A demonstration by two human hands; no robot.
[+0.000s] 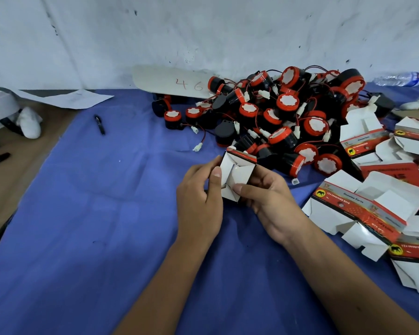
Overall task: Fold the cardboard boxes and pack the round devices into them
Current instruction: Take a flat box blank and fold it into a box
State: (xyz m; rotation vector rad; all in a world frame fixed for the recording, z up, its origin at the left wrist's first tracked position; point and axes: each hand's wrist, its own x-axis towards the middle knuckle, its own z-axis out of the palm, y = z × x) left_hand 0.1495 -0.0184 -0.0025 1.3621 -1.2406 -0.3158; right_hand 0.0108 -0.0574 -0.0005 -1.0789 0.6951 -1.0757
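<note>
Both hands raised over a blue cloth (pixel 94 213), sharing one small cardboard box (pixel 237 175) just above the fabric, right in front of the heap of round devices (pixel 276 117). Left hand (pixel 198 199) curled around the box's left edge, thumb pressed flat on the white panel, fingers tucked behind. Right hand (pixel 266 194) clamped on the box's lower right side, thumb across the white flaps, other fingers curled underneath. Box half folded, white inner flaps facing up and partly tucked over one another, a red and black printed strip along the far top edge. Heap of black and red devices with white centres and thin red and black wires with white plugs, piled behind the box and reaching back to the white wall (pixel 203 32). To the right, a scatter of flat unfolded boxes (pixel 363 206), white inside, red and yellow print outside, overlapping one another. Further left on the cloth, a black pen (pixel 99 125) lying alone. Behind it a sheet of paper (pixel 68 99), and a curved white card (pixel 169 83) marked 46 leaning by the heap. At the far right edge, a plastic bottle (pixel 397 79) on its side
</note>
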